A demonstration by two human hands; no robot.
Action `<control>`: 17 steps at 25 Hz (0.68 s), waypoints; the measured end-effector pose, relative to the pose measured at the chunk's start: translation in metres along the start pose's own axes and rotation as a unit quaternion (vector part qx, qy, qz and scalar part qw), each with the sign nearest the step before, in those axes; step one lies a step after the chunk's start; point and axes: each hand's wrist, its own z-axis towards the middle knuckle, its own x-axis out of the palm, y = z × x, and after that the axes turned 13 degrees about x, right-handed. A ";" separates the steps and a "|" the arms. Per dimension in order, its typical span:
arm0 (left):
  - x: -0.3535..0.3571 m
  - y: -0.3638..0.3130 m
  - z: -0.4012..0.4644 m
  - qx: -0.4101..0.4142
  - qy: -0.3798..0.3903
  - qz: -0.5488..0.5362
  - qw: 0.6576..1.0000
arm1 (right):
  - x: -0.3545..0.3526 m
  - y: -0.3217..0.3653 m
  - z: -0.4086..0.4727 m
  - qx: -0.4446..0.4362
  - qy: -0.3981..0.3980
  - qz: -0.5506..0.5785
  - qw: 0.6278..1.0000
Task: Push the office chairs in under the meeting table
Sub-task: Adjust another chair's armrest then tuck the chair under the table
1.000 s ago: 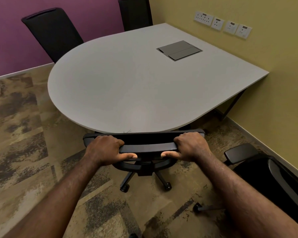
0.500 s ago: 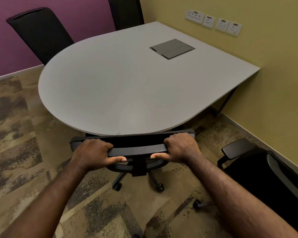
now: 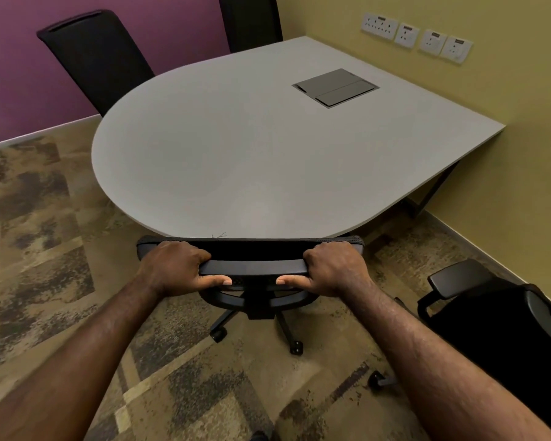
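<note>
— Why was the near office chair (image 3: 252,268) held by the top of its backrest?

— So that it could be driven squarely; its back was already at the rounded edge of the meeting table (image 3: 268,160), seat hidden beneath.

— And the hands?

— The left hand (image 3: 175,265) and right hand (image 3: 334,267) were clamped on the rail, fingers curled over, thumbs tucked under, forearms extended. Another chair (image 3: 503,338) was seen unpushed at right.

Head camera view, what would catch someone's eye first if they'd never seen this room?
The two bare forearms reaching in from below: the left hand and right hand both grip the top of the black office chair, whose backrest meets the near curved edge of the grey meeting table. Next, the purple wall at far left beside the yellow-green wall on the right.
</note>
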 end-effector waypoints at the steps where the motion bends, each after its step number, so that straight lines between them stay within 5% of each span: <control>1: 0.000 0.002 0.000 0.000 0.001 -0.001 1.000 | 0.000 0.001 0.001 0.002 0.000 0.002 1.000; 17: 0.005 0.037 0.007 0.012 -0.011 -0.008 1.000 | 0.003 0.016 0.027 0.001 -0.003 -0.002 1.000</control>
